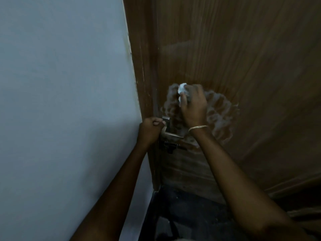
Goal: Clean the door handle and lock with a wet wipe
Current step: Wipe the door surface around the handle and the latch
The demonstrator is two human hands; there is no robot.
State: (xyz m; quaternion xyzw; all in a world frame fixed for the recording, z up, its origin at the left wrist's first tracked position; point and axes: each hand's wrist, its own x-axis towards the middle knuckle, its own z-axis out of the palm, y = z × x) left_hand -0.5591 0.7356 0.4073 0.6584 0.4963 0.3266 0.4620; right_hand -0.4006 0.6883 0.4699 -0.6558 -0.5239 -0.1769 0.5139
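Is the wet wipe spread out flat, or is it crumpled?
Crumpled. The wet wipe is a bunched white wad that the right hand grips against the wooden door.

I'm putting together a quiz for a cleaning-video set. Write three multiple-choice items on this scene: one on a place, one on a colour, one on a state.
1. Where is the wet wipe?
A) on the door above the door handle
B) on the floor
C) on the wall
2. What colour is the bracelet on the right wrist?
A) red
B) gold
C) black
3. How does the door look around the wipe?
A) dry, unmarked
B) taped over
C) streaked with wet swirls
Answers: 1 A, the right hand holds it against the wood above the handle; 2 B, the band glints gold; 3 C, pale swirls ring the hand.
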